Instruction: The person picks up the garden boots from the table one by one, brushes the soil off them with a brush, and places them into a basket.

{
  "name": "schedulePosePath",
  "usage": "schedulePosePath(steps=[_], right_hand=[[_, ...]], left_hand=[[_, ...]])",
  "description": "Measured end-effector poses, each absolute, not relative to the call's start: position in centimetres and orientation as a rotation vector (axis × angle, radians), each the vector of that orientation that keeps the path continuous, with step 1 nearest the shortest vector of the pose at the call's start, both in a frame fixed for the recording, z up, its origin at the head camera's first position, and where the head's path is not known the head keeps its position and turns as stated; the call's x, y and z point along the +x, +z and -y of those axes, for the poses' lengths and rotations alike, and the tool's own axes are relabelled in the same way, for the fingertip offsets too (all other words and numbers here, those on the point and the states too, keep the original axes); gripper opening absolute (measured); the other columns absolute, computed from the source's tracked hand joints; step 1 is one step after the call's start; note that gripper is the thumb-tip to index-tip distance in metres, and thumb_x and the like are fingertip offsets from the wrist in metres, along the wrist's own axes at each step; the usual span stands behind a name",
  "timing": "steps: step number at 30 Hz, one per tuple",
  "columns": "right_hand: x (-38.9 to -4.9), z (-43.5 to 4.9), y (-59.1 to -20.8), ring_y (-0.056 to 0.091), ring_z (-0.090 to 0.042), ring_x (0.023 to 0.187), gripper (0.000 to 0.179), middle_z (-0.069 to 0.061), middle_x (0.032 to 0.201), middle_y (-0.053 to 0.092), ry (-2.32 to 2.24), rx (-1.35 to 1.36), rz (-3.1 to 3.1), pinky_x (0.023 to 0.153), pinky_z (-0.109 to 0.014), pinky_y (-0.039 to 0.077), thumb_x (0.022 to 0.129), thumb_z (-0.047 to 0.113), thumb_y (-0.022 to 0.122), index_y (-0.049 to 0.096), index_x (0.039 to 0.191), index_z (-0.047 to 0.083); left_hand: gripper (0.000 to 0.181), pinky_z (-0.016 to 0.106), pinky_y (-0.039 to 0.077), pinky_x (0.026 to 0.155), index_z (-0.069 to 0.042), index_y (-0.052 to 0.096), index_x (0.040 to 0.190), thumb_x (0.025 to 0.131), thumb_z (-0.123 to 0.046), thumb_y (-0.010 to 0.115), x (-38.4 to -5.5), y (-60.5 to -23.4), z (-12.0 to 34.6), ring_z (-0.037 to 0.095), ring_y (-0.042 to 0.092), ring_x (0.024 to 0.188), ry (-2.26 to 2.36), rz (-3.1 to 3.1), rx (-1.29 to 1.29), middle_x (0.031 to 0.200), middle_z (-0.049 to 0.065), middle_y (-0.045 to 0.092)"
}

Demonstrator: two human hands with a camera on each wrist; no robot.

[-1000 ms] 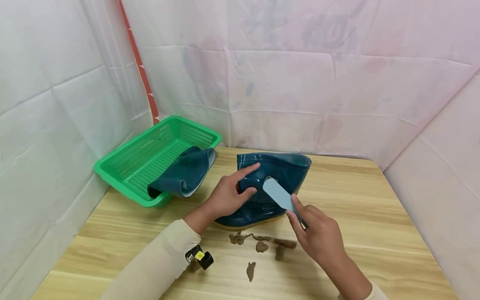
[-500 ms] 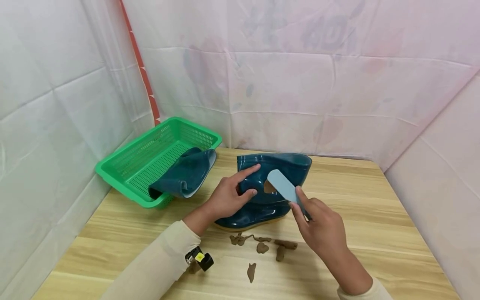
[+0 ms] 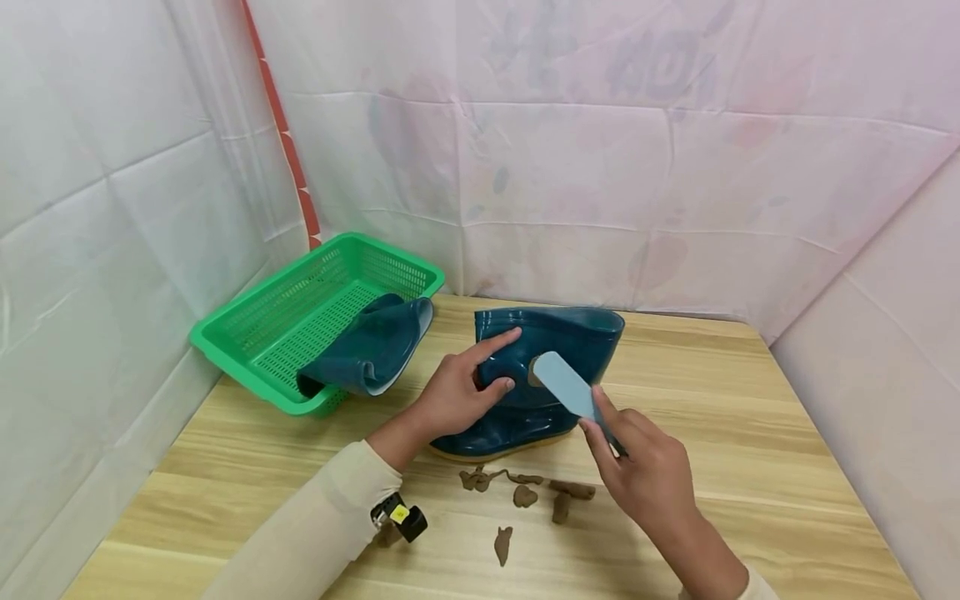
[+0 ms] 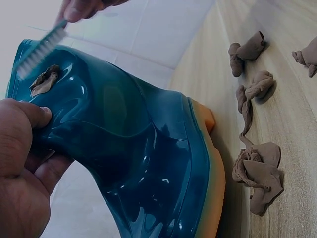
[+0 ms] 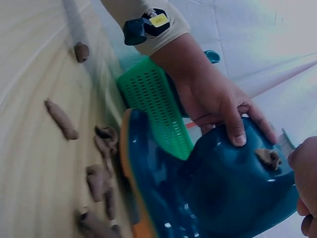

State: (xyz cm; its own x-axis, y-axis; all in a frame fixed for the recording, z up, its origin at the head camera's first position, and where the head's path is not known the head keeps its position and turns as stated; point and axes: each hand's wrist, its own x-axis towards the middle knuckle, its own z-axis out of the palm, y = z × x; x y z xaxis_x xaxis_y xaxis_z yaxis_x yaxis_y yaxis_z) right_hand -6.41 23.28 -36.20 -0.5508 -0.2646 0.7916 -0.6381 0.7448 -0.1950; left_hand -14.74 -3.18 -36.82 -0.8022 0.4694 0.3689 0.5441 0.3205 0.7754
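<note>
A dark blue rubber boot [image 3: 528, 429] with a tan sole stands on the table, its shaft toward the back. My left hand [image 3: 459, 392] grips the shaft from the left, thumb and fingers pinching a fold of it. A brown mud-like lump [image 4: 45, 81] sticks to the shaft beside those fingers. My right hand [image 3: 648, 479] holds a brush [image 3: 564, 380] by its handle, its pale blue-grey back facing up in the head view. White bristles [image 4: 42, 54] show in the left wrist view, close over the brown lump.
A green basket [image 3: 243, 375] stands at the left with a second blue boot [image 3: 375, 342] leaning over its near side. Several brown lumps [image 3: 525, 496] are scattered on the wooden table [image 3: 735, 433] in front of the boot. White cloth walls [image 3: 562, 192] enclose the table.
The brush in my right hand moved up and right off the brown lump, exposing it, then came slightly back down. My left hand and the boot have stayed in place.
</note>
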Motion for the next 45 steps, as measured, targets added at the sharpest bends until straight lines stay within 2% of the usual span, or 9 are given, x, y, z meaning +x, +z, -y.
schedulePosePath(steps=[6,13,19,24,30,37,42,45], right_hand=[[-7.2,-23.2,-35.3,0.048,-0.014,0.051,0.053,-0.012,0.074,0.069,0.591,0.645,2.134,0.042,-0.025,0.034,0.107,0.043,0.053,0.070,0.127,-0.003],[-6.9,-23.2,-36.5,0.038,-0.003,0.053,0.055,-0.008,0.075,0.069,0.593,0.670,2.213,0.043,-0.020,0.028,0.108,0.046,0.050,0.072,0.126,-0.001],[-6.3,-23.1,-37.2,0.041,-0.002,0.054,0.053,-0.006,0.079,0.072,0.610,0.703,2.199,0.044,-0.017,0.028,0.108,0.045,0.050,0.073,0.124,0.000],[-6.3,-23.2,-36.5,0.042,-0.006,0.052,0.049,-0.006,0.075,0.069,0.649,0.711,2.131,0.043,-0.019,0.029,0.106,0.042,0.055,0.073,0.125,0.000],[-7.1,-23.3,-35.0,0.050,-0.015,0.051,0.051,-0.011,0.074,0.068,0.620,0.665,2.109,0.043,-0.026,0.036,0.106,0.041,0.056,0.070,0.127,-0.003],[-7.2,-23.2,-35.9,0.039,-0.005,0.052,0.056,-0.010,0.075,0.069,0.581,0.665,2.208,0.042,-0.021,0.029,0.108,0.046,0.050,0.072,0.126,-0.002],[-6.8,-23.1,-36.6,0.043,-0.005,0.053,0.055,-0.009,0.078,0.071,0.598,0.694,2.215,0.043,-0.020,0.031,0.108,0.046,0.049,0.072,0.126,-0.001],[-6.7,-23.2,-36.6,0.044,-0.007,0.053,0.053,-0.008,0.076,0.070,0.606,0.692,2.198,0.043,-0.020,0.031,0.107,0.045,0.051,0.072,0.125,-0.001]], left_hand=[[0.067,0.030,0.038,0.044,-0.032,0.038,0.160,0.101,-0.019,0.069,-14.6,-36.9,3.2,0.014,0.037,0.038,-1.512,2.495,-0.951,0.048,-0.007,0.035],[0.067,0.030,0.039,0.045,-0.030,0.038,0.160,0.101,-0.020,0.069,-14.6,-37.0,3.1,0.014,0.037,0.039,-1.514,2.497,-0.953,0.048,-0.007,0.035],[0.068,0.030,0.039,0.044,-0.030,0.039,0.160,0.101,-0.019,0.069,-14.7,-37.1,3.2,0.015,0.036,0.038,-1.520,2.500,-0.949,0.048,-0.006,0.035],[0.067,0.030,0.039,0.045,-0.031,0.039,0.160,0.101,-0.020,0.069,-14.7,-36.9,3.2,0.015,0.036,0.038,-1.522,2.497,-0.953,0.048,-0.006,0.035],[0.066,0.030,0.038,0.045,-0.029,0.039,0.160,0.101,-0.020,0.069,-14.7,-36.9,3.2,0.014,0.036,0.038,-1.521,2.481,-0.949,0.048,-0.007,0.035],[0.067,0.030,0.039,0.046,-0.027,0.039,0.160,0.101,-0.020,0.069,-14.7,-37.1,3.2,0.014,0.037,0.039,-1.531,2.485,-0.956,0.049,-0.007,0.036],[0.068,0.030,0.039,0.044,-0.029,0.039,0.160,0.100,-0.018,0.070,-14.8,-37.1,3.2,0.014,0.037,0.039,-1.528,2.491,-0.945,0.049,-0.007,0.035],[0.067,0.030,0.039,0.044,-0.026,0.040,0.160,0.100,-0.018,0.070,-14.8,-37.1,3.2,0.014,0.037,0.038,-1.529,2.487,-0.948,0.049,-0.007,0.035]])
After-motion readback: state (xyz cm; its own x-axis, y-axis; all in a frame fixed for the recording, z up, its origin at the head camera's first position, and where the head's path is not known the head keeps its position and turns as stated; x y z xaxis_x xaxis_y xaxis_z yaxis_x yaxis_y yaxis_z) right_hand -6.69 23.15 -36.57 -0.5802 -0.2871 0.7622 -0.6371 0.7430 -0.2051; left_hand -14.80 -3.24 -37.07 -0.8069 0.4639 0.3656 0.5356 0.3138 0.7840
